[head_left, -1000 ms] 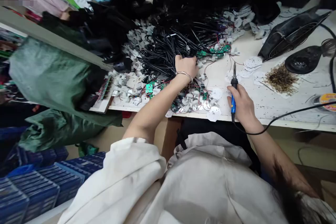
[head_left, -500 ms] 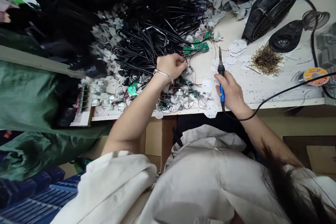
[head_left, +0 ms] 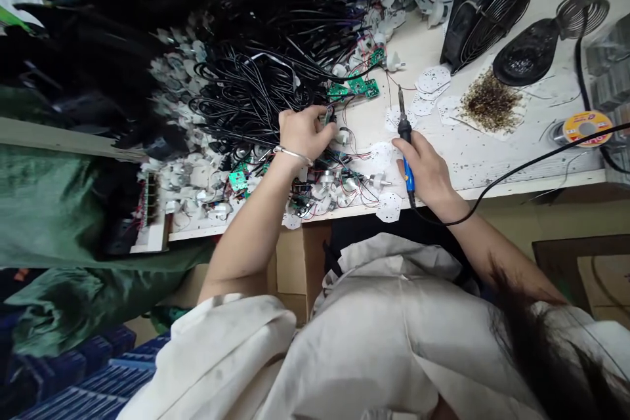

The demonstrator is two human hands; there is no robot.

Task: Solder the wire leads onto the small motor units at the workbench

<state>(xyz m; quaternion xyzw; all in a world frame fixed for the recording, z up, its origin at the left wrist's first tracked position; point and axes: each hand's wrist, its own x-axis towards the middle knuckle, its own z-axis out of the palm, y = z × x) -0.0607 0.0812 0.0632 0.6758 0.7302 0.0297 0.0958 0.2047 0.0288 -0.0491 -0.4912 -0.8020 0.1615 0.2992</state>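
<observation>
Left hand (head_left: pixel 305 134) closed on a small wired component (head_left: pixel 327 118); right hand (head_left: pixel 428 174) firmly gripping a blue-handled soldering iron (head_left: pixel 406 164).
The component sits mid-tabletop, by the tangled black cables (head_left: pixel 246 95). Green circuit boards (head_left: pixel 357 85) with thin red and black leads lie nearby; many white plastic parts (head_left: pixel 197 190) remain heaped along the white, speckled tabletop (head_left: pixel 492 167), so much of the pile looks unfinished.

The view has swung, carrying the bench (head_left: pixel 497 167) toward 10 o'clock and bringing the solder roll (head_left: pixel 587 128) fully in at 3 o'clock. The left hand (head_left: pixel 305 134) has shifted off the black wires (head_left: pixel 236 98), its fingers (head_left: pixel 322 119) now at a small part (head_left: pixel 327 117) beside the green circuit boards (head_left: pixel 355 85).
</observation>
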